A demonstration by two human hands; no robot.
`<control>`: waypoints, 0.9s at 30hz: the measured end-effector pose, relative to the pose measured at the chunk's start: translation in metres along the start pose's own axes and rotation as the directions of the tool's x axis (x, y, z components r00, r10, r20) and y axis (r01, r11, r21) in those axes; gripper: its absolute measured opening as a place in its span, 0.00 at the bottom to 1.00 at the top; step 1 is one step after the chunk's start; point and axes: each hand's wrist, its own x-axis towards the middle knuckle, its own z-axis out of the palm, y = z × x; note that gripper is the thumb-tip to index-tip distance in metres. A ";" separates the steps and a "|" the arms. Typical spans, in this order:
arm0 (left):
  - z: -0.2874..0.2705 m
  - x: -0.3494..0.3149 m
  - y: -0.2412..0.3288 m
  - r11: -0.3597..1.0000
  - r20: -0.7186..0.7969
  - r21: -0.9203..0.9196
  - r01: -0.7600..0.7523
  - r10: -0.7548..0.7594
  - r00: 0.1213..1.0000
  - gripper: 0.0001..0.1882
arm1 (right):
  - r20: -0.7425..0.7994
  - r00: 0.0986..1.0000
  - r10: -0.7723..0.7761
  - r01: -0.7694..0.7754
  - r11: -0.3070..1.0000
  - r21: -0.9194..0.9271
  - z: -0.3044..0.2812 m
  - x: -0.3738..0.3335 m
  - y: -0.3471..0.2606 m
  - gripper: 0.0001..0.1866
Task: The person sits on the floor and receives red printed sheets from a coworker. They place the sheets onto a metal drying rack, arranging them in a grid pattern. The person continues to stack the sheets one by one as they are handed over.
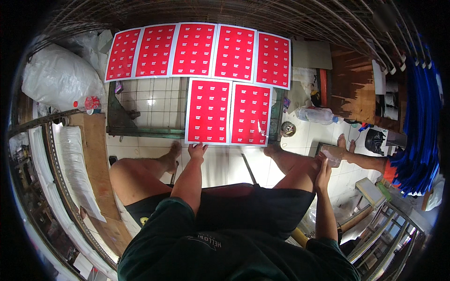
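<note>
Red sheets (pixel 194 49) with white borders and small white print lie in a row along the far side of a green metal frame. Two more sheets lie nearer, side by side. My left hand (pixel 198 151) is at the near edge of the left one, a red printed sheet (pixel 207 112), its fingers closed on the lower border. The nearer sheet to its right (pixel 251 114) has a shiny patch near its lower corner. By my right knee, my right hand (pixel 323 174) grips the edge of a flat brownish rectangular piece (pixel 333 155), whose kind I cannot make out.
The green frame (pixel 150 132) holds white tiles. At left are a plastic-wrapped bundle (pixel 61 77) and stacked white sheets (pixel 77 164). A clear bottle (pixel 316 115) and a round tin (pixel 288 129) lie right. Blue strips (pixel 417 126) hang far right; another person's leg (pixel 365 161) shows there.
</note>
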 end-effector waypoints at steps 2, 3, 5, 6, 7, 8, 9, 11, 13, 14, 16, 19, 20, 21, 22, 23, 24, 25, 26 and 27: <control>-0.003 0.005 -0.003 1.000 0.012 0.015 0.020 -0.021 1.000 0.19 | 0.004 1.000 0.006 -0.006 1.000 -0.009 -0.001 0.001 0.001 0.30; -0.003 0.007 -0.004 0.999 0.011 0.026 0.026 -0.027 1.000 0.19 | 0.007 1.000 -0.005 0.005 1.000 -0.028 -0.002 0.002 0.004 0.30; -0.003 0.008 -0.004 0.998 0.007 0.047 0.032 -0.032 0.999 0.18 | 0.012 1.000 -0.015 0.015 0.998 -0.061 -0.002 0.002 0.003 0.30; -0.003 0.008 -0.004 0.998 0.003 0.055 0.031 -0.031 1.000 0.18 | 0.013 1.000 -0.014 0.015 0.997 -0.076 -0.001 0.002 0.001 0.31; -0.002 0.008 -0.004 0.997 0.000 0.064 0.030 -0.030 1.000 0.18 | 0.014 1.000 -0.014 0.015 0.996 -0.091 -0.001 0.002 -0.001 0.31; -0.004 0.010 -0.006 0.998 0.008 0.046 0.044 -0.045 0.999 0.18 | 0.005 1.000 -0.003 0.003 0.998 -0.067 0.000 0.002 -0.001 0.31; -0.006 0.013 -0.007 0.998 0.016 0.027 0.058 -0.059 0.998 0.18 | -0.004 1.000 0.007 -0.008 0.999 -0.043 0.000 0.002 0.001 0.31; -0.006 0.013 -0.007 0.997 0.014 0.026 0.068 -0.069 0.998 0.18 | -0.009 1.000 0.019 -0.019 1.000 -0.021 0.001 0.002 0.004 0.31; -0.001 0.009 -0.005 0.996 -0.006 0.060 0.060 -0.060 0.998 0.18 | -0.004 1.000 0.021 -0.021 0.999 -0.027 0.000 0.003 0.006 0.31; -0.003 0.012 -0.007 0.997 -0.002 0.053 0.059 -0.059 0.998 0.18 | -0.004 1.000 0.021 -0.021 0.999 -0.043 0.000 0.003 0.004 0.31; -0.006 0.016 -0.010 0.998 0.006 0.041 0.055 -0.056 0.998 0.18 | -0.004 1.000 0.022 -0.022 0.997 -0.074 0.001 0.003 -0.002 0.31; -0.004 0.014 -0.010 0.996 -0.016 0.058 0.068 -0.068 0.998 0.18 | -0.011 1.000 0.002 -0.003 0.997 -0.081 0.001 0.003 -0.001 0.32; -0.003 0.013 -0.008 0.994 -0.022 0.077 0.081 -0.080 0.997 0.18 | -0.007 1.000 0.004 -0.005 0.996 -0.090 0.001 0.003 -0.002 0.32; -0.002 0.011 -0.007 0.991 -0.029 0.095 0.094 -0.091 0.995 0.18 | -0.004 1.000 0.006 -0.006 0.995 -0.098 0.001 0.002 -0.004 0.32; -0.001 0.010 -0.006 0.988 -0.036 0.114 0.106 -0.103 0.994 0.19 | 0.000 1.000 0.008 -0.008 0.994 -0.106 0.001 0.002 -0.005 0.32; -0.003 0.011 -0.007 0.989 -0.038 0.101 0.104 -0.101 0.994 0.20 | 0.003 1.000 0.009 -0.009 0.995 -0.101 0.001 0.002 -0.008 0.32; -0.005 0.012 -0.009 0.991 -0.041 0.088 0.102 -0.098 0.994 0.21 | 0.007 1.000 0.011 -0.010 0.995 -0.096 0.002 0.001 -0.010 0.31; -0.007 0.013 -0.010 0.992 -0.043 0.075 0.099 -0.096 0.994 0.22 | 0.011 1.000 0.012 -0.011 0.996 -0.091 0.002 0.001 -0.011 0.31; -0.007 0.012 -0.008 0.991 -0.034 0.050 0.126 -0.124 0.992 0.24 | 0.010 1.000 0.023 -0.022 0.997 -0.070 0.002 0.000 -0.011 0.31; -0.007 0.011 -0.006 0.988 -0.024 0.025 0.153 -0.153 0.988 0.26 | 0.009 0.999 0.034 -0.034 0.998 -0.049 0.002 -0.001 -0.010 0.31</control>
